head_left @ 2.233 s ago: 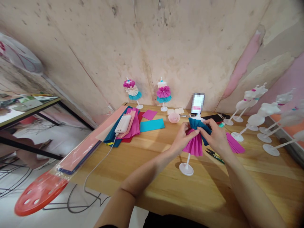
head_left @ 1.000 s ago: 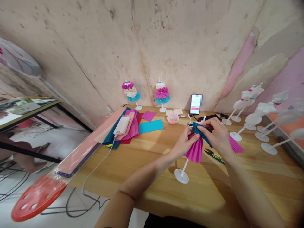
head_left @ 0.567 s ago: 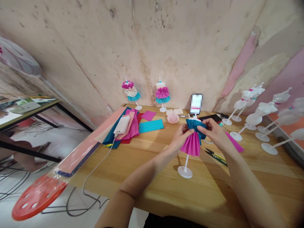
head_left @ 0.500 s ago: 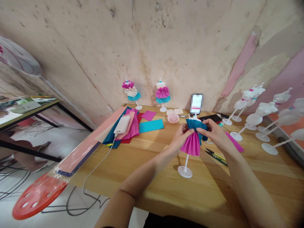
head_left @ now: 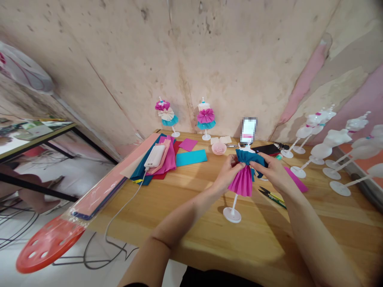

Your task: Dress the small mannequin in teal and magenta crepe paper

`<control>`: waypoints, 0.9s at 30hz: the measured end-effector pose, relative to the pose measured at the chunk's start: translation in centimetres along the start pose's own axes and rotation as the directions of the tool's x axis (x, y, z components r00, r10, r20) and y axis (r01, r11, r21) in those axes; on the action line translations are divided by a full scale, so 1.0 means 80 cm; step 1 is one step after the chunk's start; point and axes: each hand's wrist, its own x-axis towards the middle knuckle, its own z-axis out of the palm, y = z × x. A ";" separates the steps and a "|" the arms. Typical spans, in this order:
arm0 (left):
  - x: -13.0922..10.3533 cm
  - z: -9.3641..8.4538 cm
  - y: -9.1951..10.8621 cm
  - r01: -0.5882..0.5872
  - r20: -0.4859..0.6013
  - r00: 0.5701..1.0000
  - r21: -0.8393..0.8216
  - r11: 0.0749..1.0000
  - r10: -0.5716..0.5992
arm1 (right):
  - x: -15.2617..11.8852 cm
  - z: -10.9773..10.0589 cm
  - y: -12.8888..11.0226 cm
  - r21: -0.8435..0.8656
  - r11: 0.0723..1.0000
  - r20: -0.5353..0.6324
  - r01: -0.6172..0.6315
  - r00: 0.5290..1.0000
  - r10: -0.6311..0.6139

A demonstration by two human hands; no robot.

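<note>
A small white mannequin on a round base (head_left: 232, 215) stands upright in front of me, wearing a pleated magenta skirt (head_left: 241, 182). Dark teal crepe paper (head_left: 247, 156) is gathered around its upper body, above the skirt. My left hand (head_left: 231, 169) pinches the paper and the skirt's top at the waist from the left. On the right, my right hand (head_left: 267, 167) grips the teal paper, with its thumb near the mannequin's front. Part of the paper hangs behind that hand.
Two dressed mannequins (head_left: 206, 116) stand by the wall, and several bare ones (head_left: 324, 143) at the right. Also on the table (head_left: 179, 215) are a pink bowl (head_left: 219, 149), a phone (head_left: 249, 129), snips (head_left: 272, 198), a power bank (head_left: 154, 155) and coloured paper (head_left: 191, 158).
My right hand has shifted slightly right, and the teal paper beside it is spread out more. My left hand keeps its hold at the waist.
</note>
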 end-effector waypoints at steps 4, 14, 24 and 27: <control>-0.001 0.001 0.001 -0.021 -0.004 1.000 -0.006 1.000 0.021 | -0.001 0.000 -0.004 -0.166 0.986 -0.047 0.030 0.998 -0.038; -0.003 0.001 0.002 0.007 -0.004 1.000 -0.059 0.998 -0.007 | -0.004 0.006 -0.011 -0.313 0.947 -0.132 0.075 0.984 -0.122; -0.003 0.003 0.001 0.032 0.019 0.999 -0.215 0.976 -0.029 | -0.003 0.002 -0.008 -0.344 0.938 -0.132 0.042 0.987 -0.093; -0.003 0.004 0.000 -0.005 0.042 0.999 -0.178 0.984 0.012 | -0.004 0.002 -0.010 -0.342 0.938 -0.128 0.055 0.986 -0.104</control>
